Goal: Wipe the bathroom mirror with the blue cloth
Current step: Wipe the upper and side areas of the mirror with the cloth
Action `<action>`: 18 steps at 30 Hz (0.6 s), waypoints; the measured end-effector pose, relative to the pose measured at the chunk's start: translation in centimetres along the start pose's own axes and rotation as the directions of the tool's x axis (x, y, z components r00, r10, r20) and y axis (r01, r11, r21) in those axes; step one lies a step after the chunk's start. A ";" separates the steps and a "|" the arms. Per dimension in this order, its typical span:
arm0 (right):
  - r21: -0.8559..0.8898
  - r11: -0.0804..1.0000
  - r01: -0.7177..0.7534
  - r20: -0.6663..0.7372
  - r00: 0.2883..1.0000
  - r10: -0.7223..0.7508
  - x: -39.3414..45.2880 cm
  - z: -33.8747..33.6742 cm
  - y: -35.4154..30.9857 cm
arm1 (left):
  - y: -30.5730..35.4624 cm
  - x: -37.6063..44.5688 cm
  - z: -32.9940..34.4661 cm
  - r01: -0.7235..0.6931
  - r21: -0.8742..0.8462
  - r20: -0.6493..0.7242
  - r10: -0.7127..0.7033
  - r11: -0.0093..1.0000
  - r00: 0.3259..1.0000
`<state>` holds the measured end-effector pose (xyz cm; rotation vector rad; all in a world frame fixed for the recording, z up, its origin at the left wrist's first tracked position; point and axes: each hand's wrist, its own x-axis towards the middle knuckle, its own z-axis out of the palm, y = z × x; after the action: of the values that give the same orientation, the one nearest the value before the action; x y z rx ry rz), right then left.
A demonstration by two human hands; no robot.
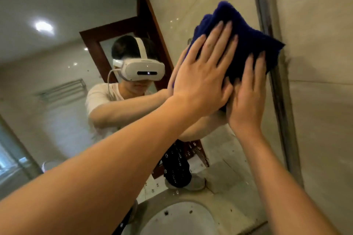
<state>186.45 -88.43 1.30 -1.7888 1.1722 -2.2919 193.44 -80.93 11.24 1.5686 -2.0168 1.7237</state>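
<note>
Both forearms reach up from the camera; the left hand (202, 74) and right hand (248, 93) lie flat, fingers straight, pressing the blue cloth (238, 40) against the mirror (66, 15) beside its right frame (267, 25). Below the hands, specks show above the sink (181, 219), so wiping seems far from finished.

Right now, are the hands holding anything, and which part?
Both hands, left hand and right hand, press the dark blue fluffy cloth flat against the mirror, fingers straight on its lower half.
</note>
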 end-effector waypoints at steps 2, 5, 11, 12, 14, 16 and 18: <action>-0.006 0.997 -0.074 -0.041 0.996 0.073 -0.7 0.2 0.5 | 0.3 0.6 0.2 -0.046 0.001 0.028 0.046 0.999 0.999; -0.038 0.996 -0.085 -0.063 0.995 0.083 -2.7 0.6 -0.9 | -0.1 -1.5 0.2 -0.046 0.001 0.041 0.046 0.999 0.998; -0.074 0.992 0.101 0.177 0.980 -0.087 -6.7 -0.2 -5.7 | -1.7 -10.4 -0.5 0.181 -0.001 0.054 -0.181 0.983 0.982; -0.073 0.990 0.122 0.220 0.970 -0.103 -7.0 -0.2 -6.2 | -1.9 -11.2 -0.6 0.192 0.007 0.060 -0.192 0.981 0.979; -0.075 0.984 0.161 0.293 0.947 -0.132 -6.3 -0.7 -6.3 | -2.0 -11.1 -0.8 0.201 0.014 0.050 -0.202 0.979 0.978; -0.102 0.977 0.190 0.349 0.926 -0.143 -3.9 -1.7 -5.7 | -1.8 -9.0 -1.1 0.199 0.007 0.033 -0.199 0.980 0.980; -0.098 0.982 0.160 0.385 0.916 -0.111 -0.4 -2.7 -4.7 | -1.8 -5.5 -1.3 0.174 0.007 0.010 -0.174 0.985 0.985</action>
<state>186.33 -83.43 3.39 -2.2923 1.1764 -1.8375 196.69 -76.18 9.66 1.7020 -1.8181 1.6617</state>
